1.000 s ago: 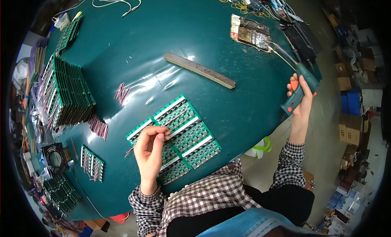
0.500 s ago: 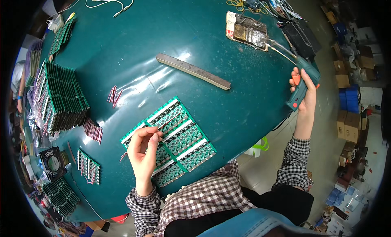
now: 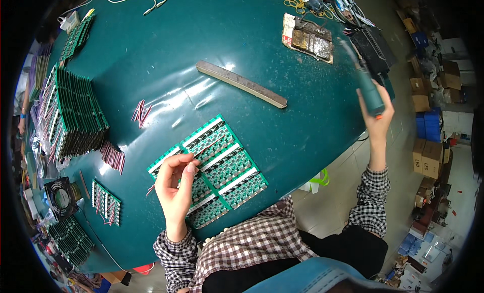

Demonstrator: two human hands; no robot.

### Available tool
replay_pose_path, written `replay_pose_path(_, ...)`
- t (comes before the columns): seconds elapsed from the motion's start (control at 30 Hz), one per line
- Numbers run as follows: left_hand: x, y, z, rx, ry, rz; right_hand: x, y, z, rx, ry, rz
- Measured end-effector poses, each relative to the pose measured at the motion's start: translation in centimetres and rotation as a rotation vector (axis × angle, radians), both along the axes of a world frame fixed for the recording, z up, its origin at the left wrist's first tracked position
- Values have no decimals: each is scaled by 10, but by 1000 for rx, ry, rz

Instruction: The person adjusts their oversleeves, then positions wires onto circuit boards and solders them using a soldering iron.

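My left hand (image 3: 174,184) is closed in a pinch over a green circuit board panel (image 3: 227,173) lying at the table's near edge. A thin red-and-dark wire (image 3: 210,146) runs out from its fingertips across the board; more of it is hidden behind the hand. At the right, my right hand (image 3: 380,124) grips a green soldering gun (image 3: 370,94) with an orange trigger part. Its metal tip is blurred and points away from me, apart from a solder-stained tray (image 3: 312,40) on the table.
A steel bar (image 3: 242,84) lies mid-table. Short wires (image 3: 141,114) are left of the board. A tall stack of circuit boards (image 3: 83,114), a smaller board (image 3: 107,205) and a black fan (image 3: 63,198) stand at the left. Tangled cables (image 3: 348,11) crowd the far right.
The soldering gun has swung away from the solder-stained tray, moving right and turning in my right hand. My left hand keeps its pinch over the board, almost still.
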State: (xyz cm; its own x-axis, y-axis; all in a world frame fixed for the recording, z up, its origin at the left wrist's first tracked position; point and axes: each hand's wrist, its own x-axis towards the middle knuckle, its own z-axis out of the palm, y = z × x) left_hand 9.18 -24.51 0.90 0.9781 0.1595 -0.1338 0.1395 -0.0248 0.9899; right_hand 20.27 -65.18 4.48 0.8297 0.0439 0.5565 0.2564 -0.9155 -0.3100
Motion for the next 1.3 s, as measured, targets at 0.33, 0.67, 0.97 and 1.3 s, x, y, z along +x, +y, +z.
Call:
replay_pose_path(0.33,-2,2,0,9,2,3,-7,11,23,-342,8,122)
replay_pose_path(0.67,-4,1,3,12,16,8,-6,9,40,-379,167,185)
replay_pose_path(0.97,-3,1,3,15,18,19,-5,0,32,-288,202,195)
replay_pose_path(1.3,-3,3,3,15,2,20,8,4,13,970,369,-154)
